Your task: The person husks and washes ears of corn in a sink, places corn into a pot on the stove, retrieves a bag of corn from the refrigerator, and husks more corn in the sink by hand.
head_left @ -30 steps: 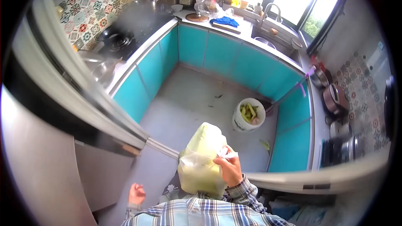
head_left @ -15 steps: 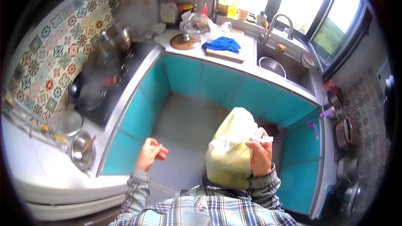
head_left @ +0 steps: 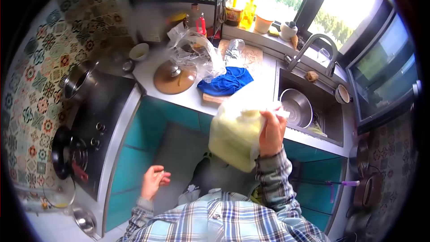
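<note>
My right hand (head_left: 272,131) is closed on the gathered top of a pale yellow-green plastic bag (head_left: 235,136), which looks full and hangs tilted in front of the counter edge. My left hand (head_left: 154,181) is low on the left, away from the bag, its fingers curled with the thumb near them; whether it pinches something small I cannot make out. Just beyond the bag lies a blue cloth (head_left: 227,80) on a wooden board (head_left: 215,98). A metal bowl (head_left: 296,107) sits in the sink (head_left: 331,127) to the right of the bag.
On the counter are a glass lid (head_left: 174,77), a clear plastic bag (head_left: 197,54) and a small bowl (head_left: 139,52). A stove (head_left: 105,101) with a pot (head_left: 80,80) and a wok (head_left: 65,152) runs along the left. The tap (head_left: 320,38) arches beside an open window.
The view has moved forward, so counter and sink are nearer. The yellow-green bag has come up to the counter edge in my right hand. My left hand has risen from lower down and its fingers have curled.
</note>
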Demonstrator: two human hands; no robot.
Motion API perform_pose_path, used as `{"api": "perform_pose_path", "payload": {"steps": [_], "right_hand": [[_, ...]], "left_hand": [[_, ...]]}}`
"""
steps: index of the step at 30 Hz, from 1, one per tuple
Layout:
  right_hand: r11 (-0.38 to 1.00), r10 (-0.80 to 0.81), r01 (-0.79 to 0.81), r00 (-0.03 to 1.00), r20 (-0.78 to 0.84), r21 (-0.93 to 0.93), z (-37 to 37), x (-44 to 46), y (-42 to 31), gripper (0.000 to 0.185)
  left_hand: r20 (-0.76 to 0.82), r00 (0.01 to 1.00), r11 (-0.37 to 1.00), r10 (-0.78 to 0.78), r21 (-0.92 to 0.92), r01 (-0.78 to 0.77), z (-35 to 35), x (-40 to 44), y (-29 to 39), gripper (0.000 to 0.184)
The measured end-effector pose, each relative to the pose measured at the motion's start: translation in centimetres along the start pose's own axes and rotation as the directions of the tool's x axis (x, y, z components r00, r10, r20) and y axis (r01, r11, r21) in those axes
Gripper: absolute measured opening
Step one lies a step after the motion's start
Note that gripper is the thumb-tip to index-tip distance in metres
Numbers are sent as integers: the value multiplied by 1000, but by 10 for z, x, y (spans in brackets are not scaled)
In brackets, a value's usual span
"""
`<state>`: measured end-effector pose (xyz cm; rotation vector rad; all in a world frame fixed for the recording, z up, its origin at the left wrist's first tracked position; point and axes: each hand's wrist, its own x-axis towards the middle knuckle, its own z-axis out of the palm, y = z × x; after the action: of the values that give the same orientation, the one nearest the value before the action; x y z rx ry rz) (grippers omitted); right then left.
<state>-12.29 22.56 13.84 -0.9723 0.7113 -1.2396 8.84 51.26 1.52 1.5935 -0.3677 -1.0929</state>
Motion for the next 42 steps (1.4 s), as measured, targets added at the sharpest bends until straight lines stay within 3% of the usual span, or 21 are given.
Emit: {"api": "perform_pose_path", "payload": {"steps": [9, 15, 17, 18, 19, 20, 21, 23, 25, 26, 27, 29, 30, 31, 32, 33, 34, 36, 38, 40, 42], "right_hand": [[989, 0, -15, 995, -99, -150, 17, 194, 79, 6], [979, 194, -202, 964, -181, -25, -14, 264, 115, 5], [907, 374, -382, 924, -79, -179, -29, 268, 110, 18], [960, 277, -271, 955, 110, -69, -28, 258, 98, 28], [867, 308, -257, 950, 52, -427, -41, 257, 105, 32], [904, 208, -152, 973, 100, -401, -35, 252, 96, 28], [881, 347, -287, 932, 102, -375, -44, 246, 92, 28], [623, 35, 51, 995, 92, -781, -74, 221, 87, 35], [583, 57, -10, 998, 29, -812, -103, 184, 30, 34], [663, 172, -103, 985, 18, -742, -124, 166, 2, 28], [809, 265, -212, 964, 18, -548, -152, 146, -12, 21], [880, 361, -364, 930, -70, -303, -202, 110, -31, 19], [841, 322, -356, 934, -152, -408, -234, 91, -27, 20], [629, 205, -297, 955, -215, -718, -262, 71, -24, 18], [400, 191, -296, 953, -237, -868, -282, 57, -26, 16], [394, 185, -324, 945, -271, -860, -305, 38, -18, 17], [325, 235, -348, 930, -282, -879, -317, 25, -15, 17], [282, 276, -173, 957, -93, -944, -339, 11, -10, 13], [402, 451, -236, 892, -33, -884, -355, 0, 7, 14], [508, 631, -449, 775, -37, -735, -380, -8, 27, 14], [490, 779, -584, 627, 24, -647, -385, 22, 10, 16]], "left_hand": [[230, 973, 999, 30, 33, -38, 72, 189, 139, 14], [203, 924, 836, 324, 396, -380, 130, 244, 204, 8], [391, 685, 452, 615, 537, -712, 156, 261, 221, 6], [495, 560, 307, 664, 503, -808, 178, 263, 239, 6], [585, 412, 152, 699, 441, -885, 201, 262, 257, 9], [534, 436, 270, 724, 363, -892, 223, 257, 265, 17], [580, 417, 295, 700, 296, -908, 240, 250, 282, 20], [716, 165, 352, 678, -119, -928, 270, 244, 313, 18], [573, 111, 508, 812, -601, -617, 314, 241, 314, 13], [600, -74, 556, 797, -776, -299, 343, 246, 319, 12], [549, -145, 560, 823, -827, 49, 388, 247, 314, 14], [435, -283, 490, 855, -496, 717, 476, 246, 305, 22], [467, -313, 512, 827, -395, 763, 520, 246, 289, 25], [653, -323, 684, 685, -424, 594, 566, 244, 255, 27], [856, -277, 887, 437, -359, 291, 602, 246, 219, 30], [970, -192, 985, 149, -163, -63, 613, 256, 182, 33], [992, -124, 917, -24, -28, -398, 596, 262, 152, 36], [995, -31, 498, -99, 23, -867, 498, 244, 127, 28], [993, -4, 378, 119, -49, -925, 500, 205, 133, 25], [910, 236, 477, 340, 50, -878, 504, 197, 134, 26], [739, 662, 290, 126, 611, -737, 394, 213, 120, 19]]}}
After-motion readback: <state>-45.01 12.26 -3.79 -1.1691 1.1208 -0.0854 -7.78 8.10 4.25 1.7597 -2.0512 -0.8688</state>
